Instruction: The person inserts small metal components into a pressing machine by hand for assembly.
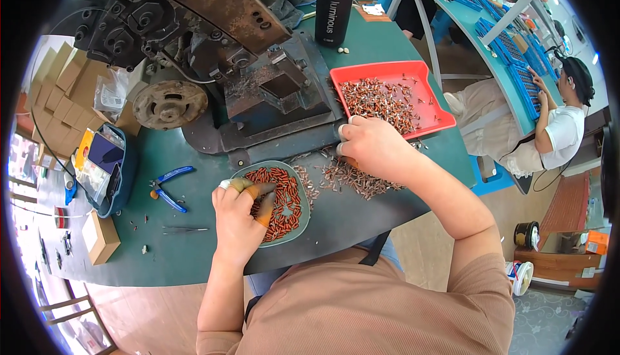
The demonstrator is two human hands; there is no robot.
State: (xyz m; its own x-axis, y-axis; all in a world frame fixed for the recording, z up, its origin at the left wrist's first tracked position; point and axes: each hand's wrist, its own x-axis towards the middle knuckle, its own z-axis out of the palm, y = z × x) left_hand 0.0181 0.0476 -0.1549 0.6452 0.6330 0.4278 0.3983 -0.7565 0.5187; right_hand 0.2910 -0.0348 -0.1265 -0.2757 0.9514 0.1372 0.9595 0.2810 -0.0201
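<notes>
My left hand (240, 210) is over a pale green bowl (305, 216) full of small copper-coloured cylindrical parts (282, 184). Stained finger covers are on its thumb and forefinger, whose tips come close together above the parts; anything pinched there is too small to name. My right hand (374, 148) is curled at the edge of a loose pile of small dull metal pieces (361, 179), beside the base of a press. Its fingertips are partly hidden, so what they hold does not show. Just beyond it, a red tray (436, 106) contains many small copper and silver parts (381, 100).
A heavy, worn metal press (278, 90) stands at the back left. Blue-handled cutters (173, 174), tweezers (185, 230), a small cardboard box (100, 237) and a blue bin (123, 181) are left. A black bottle (336, 10) stands behind. Another person (549, 116) works at right.
</notes>
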